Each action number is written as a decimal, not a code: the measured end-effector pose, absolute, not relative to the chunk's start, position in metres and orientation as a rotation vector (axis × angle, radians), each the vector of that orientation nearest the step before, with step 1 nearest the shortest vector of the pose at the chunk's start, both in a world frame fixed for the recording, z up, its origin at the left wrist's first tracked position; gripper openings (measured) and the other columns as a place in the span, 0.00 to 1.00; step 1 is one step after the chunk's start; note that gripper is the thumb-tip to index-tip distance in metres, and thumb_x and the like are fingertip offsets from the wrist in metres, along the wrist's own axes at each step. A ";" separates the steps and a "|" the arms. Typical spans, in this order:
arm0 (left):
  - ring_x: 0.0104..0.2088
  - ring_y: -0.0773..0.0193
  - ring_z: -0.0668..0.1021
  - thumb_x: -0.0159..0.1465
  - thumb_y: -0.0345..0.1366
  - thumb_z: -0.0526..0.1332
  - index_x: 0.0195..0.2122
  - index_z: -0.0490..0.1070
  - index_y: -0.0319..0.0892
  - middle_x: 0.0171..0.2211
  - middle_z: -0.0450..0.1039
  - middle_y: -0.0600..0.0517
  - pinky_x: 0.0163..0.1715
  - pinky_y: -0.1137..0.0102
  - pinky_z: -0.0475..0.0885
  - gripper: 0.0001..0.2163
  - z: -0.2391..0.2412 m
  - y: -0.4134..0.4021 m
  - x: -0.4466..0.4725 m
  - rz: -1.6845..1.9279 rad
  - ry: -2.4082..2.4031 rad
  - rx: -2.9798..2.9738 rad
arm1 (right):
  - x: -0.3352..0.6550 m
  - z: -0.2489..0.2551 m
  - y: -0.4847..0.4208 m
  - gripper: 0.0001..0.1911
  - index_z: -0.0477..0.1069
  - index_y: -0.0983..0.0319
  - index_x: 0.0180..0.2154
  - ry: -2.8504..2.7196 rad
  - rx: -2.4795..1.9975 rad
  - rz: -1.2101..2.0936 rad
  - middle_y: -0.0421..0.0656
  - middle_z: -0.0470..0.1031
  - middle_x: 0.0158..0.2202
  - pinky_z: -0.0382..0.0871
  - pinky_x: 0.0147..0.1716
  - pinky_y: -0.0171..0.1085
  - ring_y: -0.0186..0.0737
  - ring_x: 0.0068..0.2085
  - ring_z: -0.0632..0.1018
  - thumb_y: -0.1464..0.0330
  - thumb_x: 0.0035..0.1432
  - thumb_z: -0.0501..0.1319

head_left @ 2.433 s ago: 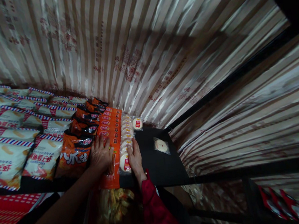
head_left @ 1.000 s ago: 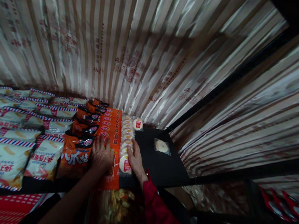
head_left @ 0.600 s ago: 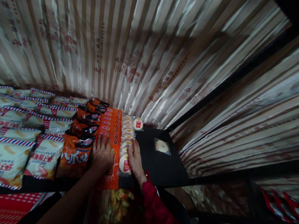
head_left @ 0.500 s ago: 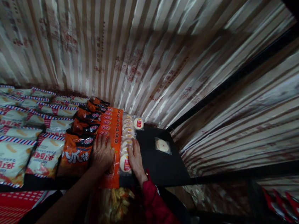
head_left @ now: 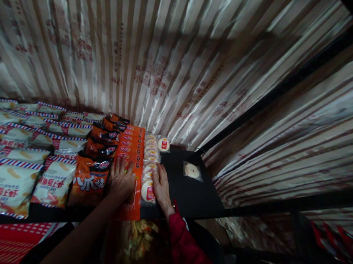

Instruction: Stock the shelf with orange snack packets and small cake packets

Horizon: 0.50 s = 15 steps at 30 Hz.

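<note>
My left hand point(head_left: 122, 183) lies flat, fingers apart, on a row of overlapping orange snack packets point(head_left: 134, 153). Against the right side of a row of round white crackers in clear wrappers point(head_left: 148, 191) rests my right hand point(head_left: 161, 188), its fingers stretched out along the row. Beyond it, a single wrapped round cracker point(head_left: 163, 144) lies at the back of the black shelf point(head_left: 190, 202). Another wrapped cracker point(head_left: 192, 171) lies apart on the right of the shelf. Orange and black snack bags point(head_left: 89, 179) stand just left of my left hand.
Rows of white snack bags point(head_left: 13, 182) with striped edges fill the shelf's left side. A pleated, printed sheet point(head_left: 156, 58) hangs behind. A black bar point(head_left: 273, 88) slants at the right. Below the shelf are a red basket point(head_left: 18, 243) and a clear bag with yellowish contents point(head_left: 142, 240).
Both hands stay almost where they were. My right hand's fingers have shifted very slightly to the right. The packets and crackers look unmoved.
</note>
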State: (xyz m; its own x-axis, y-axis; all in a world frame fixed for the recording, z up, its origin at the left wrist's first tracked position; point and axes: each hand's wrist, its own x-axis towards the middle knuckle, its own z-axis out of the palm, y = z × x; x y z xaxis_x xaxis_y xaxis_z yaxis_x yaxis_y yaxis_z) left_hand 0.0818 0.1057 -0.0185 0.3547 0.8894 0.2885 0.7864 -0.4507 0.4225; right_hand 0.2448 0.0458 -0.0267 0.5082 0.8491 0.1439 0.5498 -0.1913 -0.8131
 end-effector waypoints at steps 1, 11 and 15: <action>0.64 0.46 0.53 0.61 0.36 0.51 0.57 0.66 0.39 0.64 0.52 0.41 0.61 0.50 0.49 0.22 -0.018 0.105 0.082 0.708 1.513 2.407 | 0.245 -0.027 0.046 0.29 0.59 0.61 0.60 -1.159 -1.874 0.434 0.48 0.54 0.64 0.49 0.62 0.45 0.43 0.64 0.56 0.55 0.62 0.48; 0.64 0.44 0.54 0.62 0.37 0.49 0.57 0.64 0.37 0.63 0.54 0.38 0.60 0.49 0.51 0.23 -0.014 0.104 0.082 0.647 1.527 2.456 | 0.243 -0.023 0.047 0.31 0.57 0.65 0.60 -1.160 -1.868 0.474 0.51 0.55 0.63 0.49 0.62 0.45 0.44 0.63 0.57 0.55 0.61 0.47; 0.64 0.42 0.54 0.63 0.38 0.50 0.59 0.62 0.36 0.63 0.53 0.36 0.60 0.49 0.51 0.24 -0.010 0.102 0.081 0.641 1.526 2.478 | 0.240 -0.017 0.047 0.31 0.57 0.66 0.60 -1.166 -1.876 0.484 0.51 0.55 0.63 0.49 0.62 0.44 0.45 0.63 0.57 0.56 0.62 0.47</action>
State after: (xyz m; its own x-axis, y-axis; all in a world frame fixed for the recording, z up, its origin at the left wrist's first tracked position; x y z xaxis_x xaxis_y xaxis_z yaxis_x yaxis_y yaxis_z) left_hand 0.0812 0.1023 -0.0102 0.3872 0.8807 0.2728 0.8113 -0.4660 0.3531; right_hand 0.2404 0.0471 -0.0172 0.4897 0.8653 0.1068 0.5351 -0.2015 -0.8204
